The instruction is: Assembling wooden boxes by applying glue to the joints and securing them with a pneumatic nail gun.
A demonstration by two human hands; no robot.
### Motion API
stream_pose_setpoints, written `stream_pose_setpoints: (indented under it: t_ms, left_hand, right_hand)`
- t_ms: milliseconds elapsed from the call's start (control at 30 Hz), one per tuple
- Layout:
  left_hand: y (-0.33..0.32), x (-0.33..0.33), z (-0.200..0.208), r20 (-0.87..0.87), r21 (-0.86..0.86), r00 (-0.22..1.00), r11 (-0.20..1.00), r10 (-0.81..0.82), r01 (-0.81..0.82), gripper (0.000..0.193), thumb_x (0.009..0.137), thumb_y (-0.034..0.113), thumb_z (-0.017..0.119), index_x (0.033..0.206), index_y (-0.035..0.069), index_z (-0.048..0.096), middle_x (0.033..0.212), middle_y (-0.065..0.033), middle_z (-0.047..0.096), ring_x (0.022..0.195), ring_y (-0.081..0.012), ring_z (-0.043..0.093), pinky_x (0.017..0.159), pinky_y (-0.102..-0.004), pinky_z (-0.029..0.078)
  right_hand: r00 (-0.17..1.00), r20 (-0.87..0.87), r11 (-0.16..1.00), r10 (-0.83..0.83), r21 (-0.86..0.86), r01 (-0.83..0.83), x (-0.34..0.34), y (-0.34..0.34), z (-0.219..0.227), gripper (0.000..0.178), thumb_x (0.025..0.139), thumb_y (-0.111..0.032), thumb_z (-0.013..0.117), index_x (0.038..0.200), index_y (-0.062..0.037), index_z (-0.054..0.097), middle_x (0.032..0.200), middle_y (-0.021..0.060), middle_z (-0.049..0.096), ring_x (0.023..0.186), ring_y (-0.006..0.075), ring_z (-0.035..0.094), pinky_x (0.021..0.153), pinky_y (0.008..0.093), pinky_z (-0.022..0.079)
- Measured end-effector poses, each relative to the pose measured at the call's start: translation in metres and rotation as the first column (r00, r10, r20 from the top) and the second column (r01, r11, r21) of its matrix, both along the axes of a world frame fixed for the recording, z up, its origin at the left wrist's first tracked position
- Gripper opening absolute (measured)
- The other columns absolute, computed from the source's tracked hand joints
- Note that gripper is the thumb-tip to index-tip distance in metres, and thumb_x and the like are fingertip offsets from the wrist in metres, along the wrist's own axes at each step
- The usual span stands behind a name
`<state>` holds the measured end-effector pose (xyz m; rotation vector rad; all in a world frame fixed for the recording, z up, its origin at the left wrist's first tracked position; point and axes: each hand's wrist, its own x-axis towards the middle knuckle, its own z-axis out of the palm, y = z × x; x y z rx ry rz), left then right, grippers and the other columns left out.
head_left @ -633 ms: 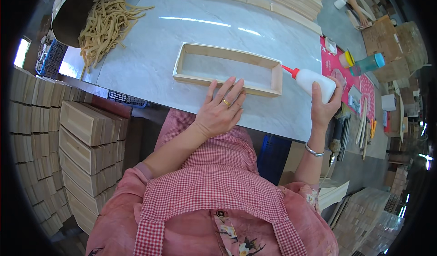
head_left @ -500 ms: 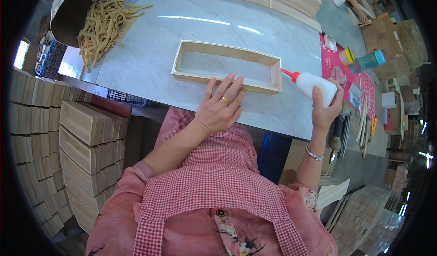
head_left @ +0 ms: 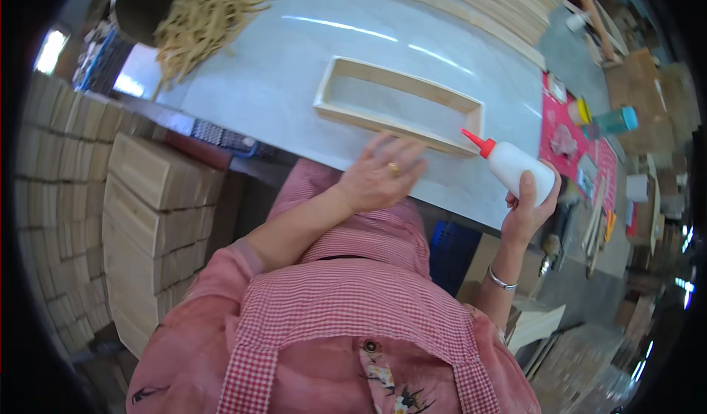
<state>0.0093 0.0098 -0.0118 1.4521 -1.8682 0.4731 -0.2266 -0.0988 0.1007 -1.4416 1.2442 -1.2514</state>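
Note:
A long, narrow rectangular frame of pale wood [head_left: 406, 88] lies on the grey marbled tabletop [head_left: 265, 97], its long side slanting down to the right. My left hand [head_left: 383, 174], a gold ring on one finger, is at the near long side, fingers stretched out and slightly blurred; whether they touch the wood I cannot tell. Wrapped in my right hand [head_left: 532, 209] is a white squeeze bottle [head_left: 514, 167] with a red pointed nozzle. The bottle is tilted, and its tip overlaps the frame's right end in view; contact cannot be told.
Tan rubber-like strips [head_left: 202, 27] spill from a container at the far left. Long wood strips [head_left: 471, 9] lie along the back. A teal-lidded cup [head_left: 613, 121] stands on a pink mat at right. Wooden trays [head_left: 140, 222] are stacked lower left. Another person's arm [head_left: 595, 23] shows far right.
The whole view has shifted and tilted. The bottle's nozzle has moved from beside the frame's right end to over it. My left fingers have drawn back slightly from the frame's near side.

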Motion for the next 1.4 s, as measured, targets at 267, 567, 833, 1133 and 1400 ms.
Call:
stream_pose_setpoints:
  t_ms: [267,567,833,1133,1400]
  left_hand:
    - [-0.001,0.000,0.003,-0.016,0.090,1.000,0.996,-0.001,0.003,0.030,0.087,0.022,0.065,0.112,0.005,0.066,0.124,-0.0152,0.060,0.112,-0.0295,0.056,0.103,-0.0418,0.042]
    - [-0.006,0.004,-0.007,-0.022,0.049,0.998,0.997,-0.056,0.057,0.029,0.090,0.026,0.063,0.106,0.003,0.066,0.115,-0.0148,0.061,0.105,-0.0309,0.056,0.100,-0.0420,0.044]
    - [-0.002,0.003,0.008,-0.082,0.170,0.996,0.985,-0.018,0.031,0.030,0.089,0.028,0.064,0.104,0.003,0.066,0.117,-0.0150,0.061,0.108,-0.0316,0.056,0.103,-0.0421,0.043]
    - [-0.007,-0.001,0.009,-0.045,0.120,0.999,0.993,0.017,-0.011,0.031,0.089,0.030,0.065,0.105,0.003,0.064,0.124,-0.0144,0.058,0.114,-0.0307,0.055,0.106,-0.0417,0.042]
    - [-0.007,-0.002,0.009,-0.015,0.149,1.000,0.989,0.000,0.003,0.031,0.088,0.029,0.066,0.106,0.004,0.063,0.125,-0.0139,0.057,0.116,-0.0300,0.053,0.107,-0.0419,0.043]
  right_hand:
    - [0.938,-0.109,0.925,0.330,-0.164,-0.344,0.129,0.031,-0.017,0.045,0.086,-0.015,0.072,0.126,-0.0051,0.055,0.112,0.0122,0.060,0.084,0.0198,0.060,0.072,0.0289,0.053]
    - [0.898,-0.112,0.883,0.426,-0.164,-0.440,0.165,0.039,-0.013,0.048,0.085,-0.012,0.077,0.126,-0.0053,0.053,0.110,0.0121,0.062,0.093,0.0219,0.062,0.082,0.0323,0.053]
    - [0.923,-0.215,0.915,0.320,-0.182,-0.360,0.124,0.027,-0.002,0.045,0.085,-0.012,0.077,0.123,-0.0054,0.056,0.109,0.0106,0.062,0.091,0.0207,0.061,0.079,0.0312,0.052]
    - [0.955,-0.238,0.964,0.178,-0.151,-0.218,0.064,0.017,0.001,0.042,0.086,-0.013,0.076,0.123,-0.0049,0.057,0.107,0.0103,0.063,0.090,0.0202,0.059,0.080,0.0317,0.051]
    - [0.967,-0.248,0.975,0.058,-0.193,-0.108,0.017,0.008,0.000,0.042,0.086,-0.014,0.076,0.123,-0.0046,0.057,0.107,0.0106,0.063,0.089,0.0200,0.059,0.080,0.0316,0.051]
